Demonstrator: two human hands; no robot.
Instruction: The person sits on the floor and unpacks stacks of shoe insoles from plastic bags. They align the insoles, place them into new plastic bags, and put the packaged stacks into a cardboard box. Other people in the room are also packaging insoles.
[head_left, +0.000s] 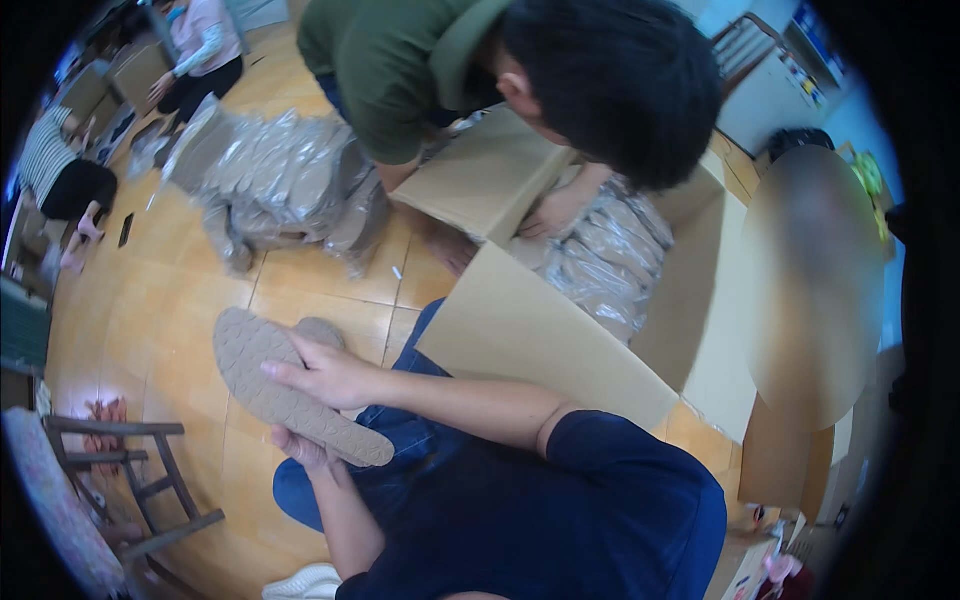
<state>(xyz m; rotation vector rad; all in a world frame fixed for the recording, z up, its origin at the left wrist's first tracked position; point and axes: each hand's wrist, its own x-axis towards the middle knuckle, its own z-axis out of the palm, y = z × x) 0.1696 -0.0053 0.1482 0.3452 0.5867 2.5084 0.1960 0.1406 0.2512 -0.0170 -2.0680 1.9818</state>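
A beige-brown shoe sole [285, 390] with an embossed pattern lies slanted over my lap, its patterned face up. My right hand [335, 375] is closed around its middle, thumb on the patterned face. Below, my left hand [308, 452] grips the sole's lower edge; most of its fingers are hidden underneath. The rounded end of a second sole [322, 332] shows behind the first, by my right hand. Whether the two touch is hidden.
Ahead to the right, an open cardboard box [540, 330] holds plastic-wrapped items [615, 265]. A co-worker [400, 80] leans over it, hands at the box. More wrapped bundles [280, 175] lie on the tiled floor. A wooden stool [150, 480] stands left; two people are farther back.
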